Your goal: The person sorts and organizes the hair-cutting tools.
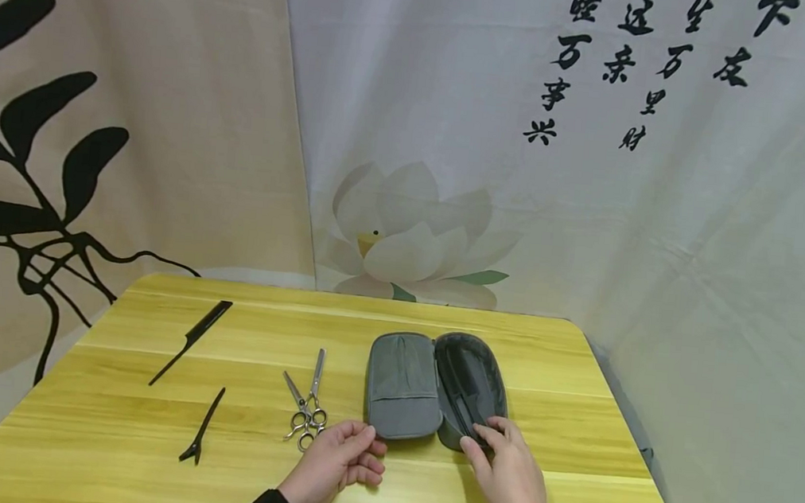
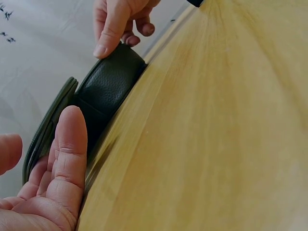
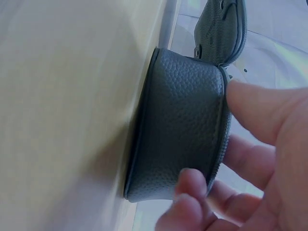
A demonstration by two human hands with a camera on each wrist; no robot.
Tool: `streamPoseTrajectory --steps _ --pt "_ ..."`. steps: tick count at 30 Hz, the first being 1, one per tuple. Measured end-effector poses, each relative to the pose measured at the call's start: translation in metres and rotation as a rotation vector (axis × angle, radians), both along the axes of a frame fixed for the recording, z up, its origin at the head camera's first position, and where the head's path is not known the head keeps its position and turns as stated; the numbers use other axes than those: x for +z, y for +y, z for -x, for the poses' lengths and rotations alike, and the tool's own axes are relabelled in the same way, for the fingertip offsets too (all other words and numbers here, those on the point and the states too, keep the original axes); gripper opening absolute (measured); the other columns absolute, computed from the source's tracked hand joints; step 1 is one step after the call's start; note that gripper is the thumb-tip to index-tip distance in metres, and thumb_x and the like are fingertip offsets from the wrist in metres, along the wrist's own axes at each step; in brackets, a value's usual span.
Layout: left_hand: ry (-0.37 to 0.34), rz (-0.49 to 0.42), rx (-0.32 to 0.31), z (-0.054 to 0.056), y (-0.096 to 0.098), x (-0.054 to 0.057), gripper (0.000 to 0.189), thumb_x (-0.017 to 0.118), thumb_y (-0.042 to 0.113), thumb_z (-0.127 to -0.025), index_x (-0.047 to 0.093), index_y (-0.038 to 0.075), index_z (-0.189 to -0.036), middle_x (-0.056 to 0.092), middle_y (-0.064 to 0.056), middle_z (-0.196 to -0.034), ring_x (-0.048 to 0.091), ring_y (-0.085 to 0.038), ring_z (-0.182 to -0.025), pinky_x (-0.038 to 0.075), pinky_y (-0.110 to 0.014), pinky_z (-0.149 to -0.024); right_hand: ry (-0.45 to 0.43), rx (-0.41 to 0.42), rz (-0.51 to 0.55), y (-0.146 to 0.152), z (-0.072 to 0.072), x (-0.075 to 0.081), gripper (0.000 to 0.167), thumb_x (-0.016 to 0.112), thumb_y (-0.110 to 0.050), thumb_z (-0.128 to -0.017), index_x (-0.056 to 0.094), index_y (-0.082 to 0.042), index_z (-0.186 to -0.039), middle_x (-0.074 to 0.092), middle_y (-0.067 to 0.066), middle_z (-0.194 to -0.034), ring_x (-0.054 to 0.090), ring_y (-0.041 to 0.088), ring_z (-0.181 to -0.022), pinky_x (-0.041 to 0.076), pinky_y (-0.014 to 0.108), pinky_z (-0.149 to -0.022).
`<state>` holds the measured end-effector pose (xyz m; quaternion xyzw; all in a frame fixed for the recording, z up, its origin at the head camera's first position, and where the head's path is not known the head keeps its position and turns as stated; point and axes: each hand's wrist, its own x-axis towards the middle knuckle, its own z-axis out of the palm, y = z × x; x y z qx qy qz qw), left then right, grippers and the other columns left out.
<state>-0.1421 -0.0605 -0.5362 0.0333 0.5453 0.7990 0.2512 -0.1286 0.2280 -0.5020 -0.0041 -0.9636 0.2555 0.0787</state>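
A grey zip case [image 1: 405, 387] lies unfolded on the table, its flat lid to the left and its deep half to the right. My left hand [image 1: 342, 466] holds the lid's near-left corner, with the thumb at the edge and fingers beneath. My right hand [image 1: 508, 472] grips the near-right rim of the deep half, some fingers over the rim. Long black items [image 1: 461, 384] lie inside that half; their kind is hard to tell. In the right wrist view the pebbled side wall [image 3: 185, 125] stands on the table, the lid tilted up beyond it.
Two pairs of metal scissors [image 1: 309, 411] lie left of the case, close to my left hand. Farther left are a black tail comb [image 1: 197, 333] and a black hair clip [image 1: 203, 430]. A printed curtain [image 1: 442, 127] hangs behind the wooden table [image 1: 106, 433].
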Motion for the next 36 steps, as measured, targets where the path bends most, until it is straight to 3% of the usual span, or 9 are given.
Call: streamPoseTrajectory --steps 3,7,14,18,22,26,30,33,36 --pt "0.002 0.000 0.003 -0.001 0.000 0.001 0.037 0.058 0.028 -0.112 0.054 -0.006 -0.125 0.071 -0.008 -0.110 0.073 -0.013 -0.087 0.065 -0.028 -0.079 0.018 -0.001 0.001 0.001 -0.001 0.001 0.035 0.076 -0.039 -0.100 0.081 -0.011 -0.121 0.067 0.019 -0.138 0.073 0.019 -0.087 0.062 0.039 -0.071" --pt "0.000 0.011 0.006 -0.002 0.000 0.002 0.037 0.058 0.028 -0.112 0.055 -0.007 -0.124 0.072 -0.009 -0.108 0.073 -0.013 -0.087 0.065 -0.027 -0.077 0.071 -0.008 0.017 0.000 -0.002 0.001 0.031 0.077 -0.037 -0.100 0.082 -0.012 -0.117 0.070 0.016 -0.129 0.071 0.015 -0.082 0.060 0.035 -0.068" --pt "-0.010 0.065 -0.020 -0.006 -0.005 0.010 0.042 0.057 0.033 -0.112 0.059 -0.008 -0.123 0.072 -0.007 -0.103 0.072 -0.012 -0.085 0.062 -0.023 -0.069 0.264 -0.022 0.061 -0.001 -0.002 0.000 0.014 0.080 -0.028 -0.098 0.083 -0.014 -0.097 0.072 0.003 -0.101 0.054 0.005 -0.073 0.047 0.024 -0.062" --pt "0.027 0.142 -0.010 -0.008 -0.011 0.016 0.042 0.058 0.032 -0.112 0.057 -0.008 -0.126 0.071 -0.008 -0.106 0.070 -0.012 -0.080 0.060 -0.023 -0.063 0.379 -0.028 0.071 -0.001 -0.002 -0.002 0.010 0.085 -0.019 -0.094 0.080 -0.016 -0.085 0.070 -0.002 -0.091 0.047 0.001 -0.070 0.042 0.022 -0.060" --pt "0.089 0.269 0.041 -0.011 -0.026 0.029 0.043 0.058 0.031 -0.112 0.056 -0.008 -0.129 0.072 -0.008 -0.107 0.066 -0.013 -0.074 0.060 -0.025 -0.060 0.404 -0.029 0.079 -0.001 -0.001 -0.004 0.012 0.086 -0.017 -0.092 0.079 -0.018 -0.082 0.070 -0.004 -0.090 0.046 0.000 -0.069 0.042 0.021 -0.060" --pt "0.162 0.478 0.188 -0.008 -0.061 0.048 0.047 0.063 0.035 -0.109 0.059 -0.006 -0.132 0.073 -0.012 -0.106 0.066 -0.017 -0.075 0.060 -0.028 -0.062 0.410 -0.024 0.092 -0.002 0.000 -0.004 0.013 0.086 -0.015 -0.092 0.079 -0.018 -0.082 0.070 -0.004 -0.089 0.047 0.000 -0.069 0.042 0.021 -0.060" --pt "0.275 0.872 0.330 0.000 -0.117 0.061 0.057 0.063 0.048 -0.107 0.061 0.001 -0.140 0.072 -0.018 -0.123 0.068 -0.023 -0.091 0.059 -0.031 -0.071 0.426 -0.014 0.109 -0.003 0.000 -0.003 0.014 0.087 -0.013 -0.091 0.078 -0.018 -0.081 0.069 -0.005 -0.088 0.046 0.000 -0.068 0.041 0.020 -0.059" --pt "0.391 1.191 0.361 0.011 -0.164 0.058 0.064 0.058 0.049 -0.109 0.057 -0.003 -0.146 0.065 -0.028 -0.137 0.068 -0.040 -0.109 0.061 -0.047 -0.084 0.431 -0.012 0.117 -0.003 0.000 -0.004 0.014 0.087 -0.012 -0.091 0.078 -0.018 -0.082 0.069 -0.005 -0.088 0.045 -0.001 -0.068 0.040 0.020 -0.058" --pt "0.459 1.390 0.384 0.022 -0.205 0.049 0.065 0.062 0.040 -0.109 0.053 -0.013 -0.145 0.056 -0.042 -0.141 0.056 -0.060 -0.123 0.053 -0.069 -0.097 0.437 -0.011 0.128 -0.002 0.001 -0.004 0.012 0.086 -0.012 -0.091 0.079 -0.018 -0.083 0.070 -0.005 -0.089 0.045 -0.001 -0.068 0.040 0.020 -0.058"
